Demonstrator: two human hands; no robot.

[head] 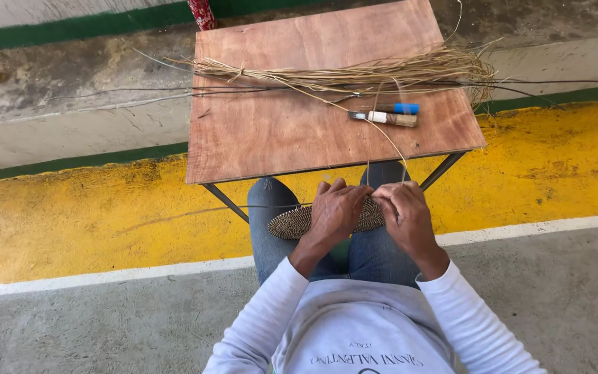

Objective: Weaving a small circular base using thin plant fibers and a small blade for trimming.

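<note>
- Looking down now, I have both hands low over the lap, just in front of the near edge of the wooden table (264, 138)
- Left hand (333, 211) lies curled over the top of a flat woven disc (292, 221), fingers folded down on it, pressing it against the knees
- Right hand (404, 211) sits at the disc's right rim, fingertips bunched there; I judge it pinches a thin pale strand (382, 131), though the pinch itself is hidden
- That strand rises from the hands up over the table edge toward the bundle of dry fibre (354, 73) lying across the far part of the table
- Near the bundle, a knife with a wound handle (385, 118) and just behind it a blue-capped tool (399, 108), both well apart from the hands
- Handling, as I read it: the disc looks light, tightly woven and fairly stiff, so best gripped flat across its face or by the rim
- The strand looks thin, springy and likely brittle, so hold it close to the weave and avoid sharp bends
</note>
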